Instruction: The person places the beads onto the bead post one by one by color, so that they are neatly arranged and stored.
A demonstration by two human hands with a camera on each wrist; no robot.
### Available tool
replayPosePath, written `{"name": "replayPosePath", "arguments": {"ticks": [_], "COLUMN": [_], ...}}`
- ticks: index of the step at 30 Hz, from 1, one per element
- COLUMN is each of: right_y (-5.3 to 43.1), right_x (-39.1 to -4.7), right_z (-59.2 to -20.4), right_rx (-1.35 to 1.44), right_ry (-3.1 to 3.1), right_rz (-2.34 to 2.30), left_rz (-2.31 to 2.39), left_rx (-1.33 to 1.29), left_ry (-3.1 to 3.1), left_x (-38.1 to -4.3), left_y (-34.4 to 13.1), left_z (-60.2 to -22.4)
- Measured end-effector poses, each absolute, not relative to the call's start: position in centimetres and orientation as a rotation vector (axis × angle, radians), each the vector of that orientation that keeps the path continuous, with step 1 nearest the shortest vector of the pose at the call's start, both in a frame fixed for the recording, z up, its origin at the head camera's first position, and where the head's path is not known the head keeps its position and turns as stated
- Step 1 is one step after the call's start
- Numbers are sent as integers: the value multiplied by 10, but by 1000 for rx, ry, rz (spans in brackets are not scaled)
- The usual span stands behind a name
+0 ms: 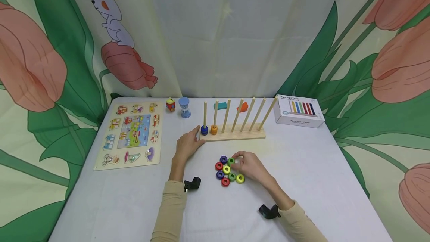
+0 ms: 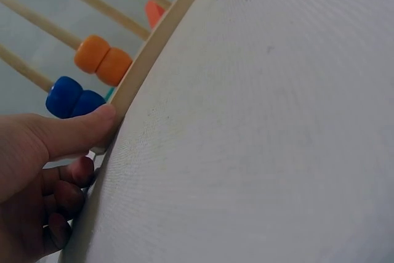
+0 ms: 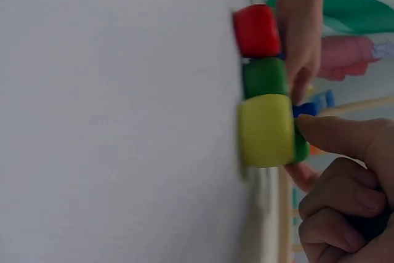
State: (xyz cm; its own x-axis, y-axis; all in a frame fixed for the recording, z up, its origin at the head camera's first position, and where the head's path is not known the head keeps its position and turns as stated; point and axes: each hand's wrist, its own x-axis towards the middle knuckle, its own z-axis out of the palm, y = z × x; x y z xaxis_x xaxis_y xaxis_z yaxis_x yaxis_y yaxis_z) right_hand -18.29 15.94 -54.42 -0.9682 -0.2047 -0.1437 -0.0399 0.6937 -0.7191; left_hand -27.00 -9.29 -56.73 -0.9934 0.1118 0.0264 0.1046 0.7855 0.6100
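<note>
A wooden peg stand point(image 1: 235, 135) with several upright pegs stands at the middle of the table. Blue rings point(image 1: 204, 130) sit on its leftmost peg and orange rings point(image 1: 214, 130) on the one beside it. My left hand point(image 1: 187, 146) grips the stand's left end, thumb along the front of the base. Nearer to me lies a cluster of loose red, blue, yellow and green rings. At its upper right edge, my right hand point(image 1: 251, 166) pinches a green ring point(image 1: 231, 161) between thumb and index finger. A yellow ring point(image 3: 266, 131) partly hides that green ring in the right wrist view.
A wooden picture puzzle board point(image 1: 156, 160) lies at the left. Behind the stand are a small toy figure point(image 1: 170, 104), a blue sand timer point(image 1: 184, 107), a teal block point(image 1: 220, 105) and an orange block point(image 1: 242, 106). A white box point(image 1: 299, 111) stands at back right.
</note>
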Motion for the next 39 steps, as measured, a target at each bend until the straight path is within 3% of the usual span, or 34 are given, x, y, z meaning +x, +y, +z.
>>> {"name": "replayPosePath", "arguments": {"ticks": [13, 18, 31, 39], "right_y": [137, 132, 127, 133], "right_x": [-214, -231, -256, -221], "right_z": [-429, -404, -400, -436], "right_rx": [-458, -549, -517, -523], "right_ry": [3067, 3193, 3256, 3127], "right_rz": [-1397, -1496, -1404, -1533], "left_rz": [1008, 1013, 1017, 1006], "left_rx": [160, 154, 173, 157], "left_ry": [2937, 2929, 2939, 2923], "left_x": [-272, -272, -271, -271], "left_y": [-92, -92, -91, -93], "left_z": [-568, -568, -567, -568]}}
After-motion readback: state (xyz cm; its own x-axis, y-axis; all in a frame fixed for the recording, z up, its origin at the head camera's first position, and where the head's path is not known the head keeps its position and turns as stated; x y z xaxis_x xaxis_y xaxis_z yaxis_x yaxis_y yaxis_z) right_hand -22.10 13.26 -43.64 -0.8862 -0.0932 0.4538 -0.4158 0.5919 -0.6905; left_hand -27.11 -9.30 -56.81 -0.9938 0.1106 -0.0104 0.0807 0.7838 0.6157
